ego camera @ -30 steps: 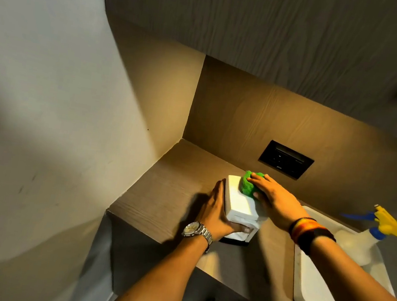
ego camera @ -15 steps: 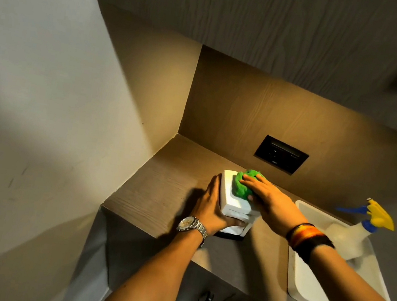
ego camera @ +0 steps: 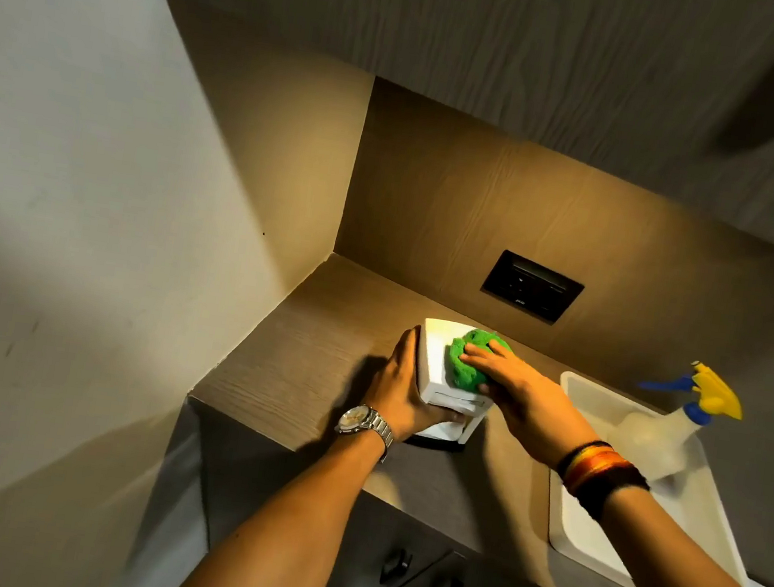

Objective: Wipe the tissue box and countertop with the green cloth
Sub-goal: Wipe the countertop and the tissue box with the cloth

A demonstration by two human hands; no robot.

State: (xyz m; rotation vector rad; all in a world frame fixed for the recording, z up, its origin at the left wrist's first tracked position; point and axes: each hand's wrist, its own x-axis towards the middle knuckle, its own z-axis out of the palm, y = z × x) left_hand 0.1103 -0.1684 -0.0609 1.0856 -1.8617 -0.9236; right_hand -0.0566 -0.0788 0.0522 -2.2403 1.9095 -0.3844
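A white tissue box [ego camera: 436, 355] stands on the wooden countertop [ego camera: 315, 363], with a tissue showing at its front slot. My left hand [ego camera: 402, 385] grips the box from its left side, thumb under the front. My right hand [ego camera: 516, 386] presses a bunched green cloth [ego camera: 467, 362] onto the top of the box, fingers spread over the cloth. Part of the box's right side is hidden behind my right hand.
A white sink [ego camera: 598, 477] lies to the right with a spray bottle [ego camera: 669, 427], yellow and blue head, lying in it. A black socket plate [ego camera: 532, 286] sits on the back wall. A wall closes the left side; cabinet doors with dark handles [ego camera: 394, 565] lie below.
The green cloth under my right hand has slid leftward and nearer across the box top. My left hand keeps its hold on the box.
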